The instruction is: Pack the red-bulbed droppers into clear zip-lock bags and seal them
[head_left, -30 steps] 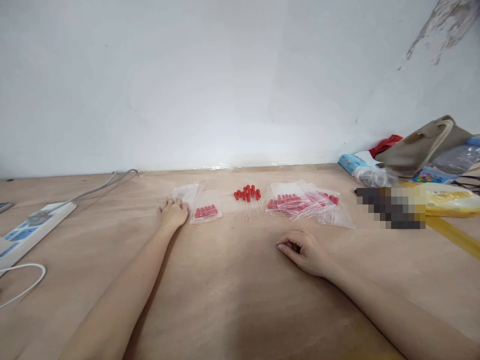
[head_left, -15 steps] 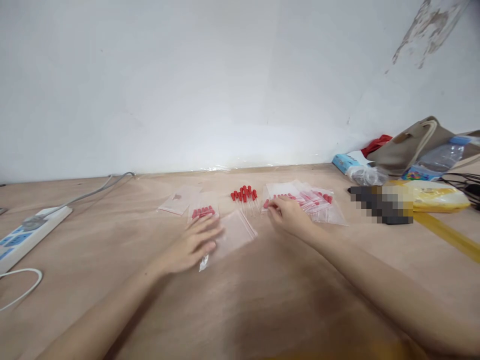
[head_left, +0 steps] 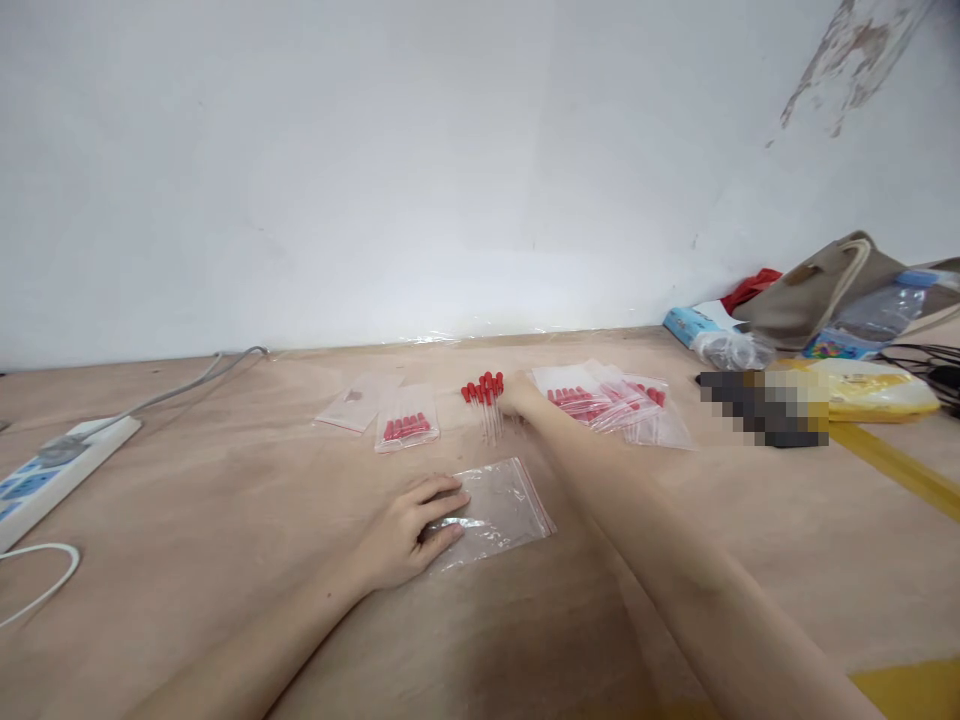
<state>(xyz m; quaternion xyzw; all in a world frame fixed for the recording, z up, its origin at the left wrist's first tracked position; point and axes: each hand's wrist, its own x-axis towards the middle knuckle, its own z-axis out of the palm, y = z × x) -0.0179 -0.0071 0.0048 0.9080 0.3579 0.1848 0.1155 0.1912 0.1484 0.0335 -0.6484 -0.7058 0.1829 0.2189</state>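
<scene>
Fingers spread and flat, my left hand (head_left: 412, 530) lies on the left end of a clear zip bag (head_left: 499, 510). No red bulbs show in that bag. My right hand (head_left: 519, 397) reaches to the right edge of a loose bunch of glass droppers (head_left: 486, 390) with red rubber bulbs. Its fingers are mostly hidden, so I cannot see whether they grip a dropper. Left of the bunch lies a zip bag of droppers (head_left: 407, 425), several red bulbs in a row. Overlapping bags of droppers (head_left: 592, 400) lie right of my right hand.
Flat clear bags (head_left: 352, 405) lie at the back left. A power strip (head_left: 67, 480) with a grey cable is at far left. On the right are a blurred dark object (head_left: 772, 410), a yellow packet (head_left: 877, 393), a plastic bottle (head_left: 889, 315) and a beige bag (head_left: 814, 290).
My left hand has drawn the clear zip bag nearer and to the right, uncovering the bag of droppers behind it. My right hand has moved left from the overlapping bags to the loose droppers.
</scene>
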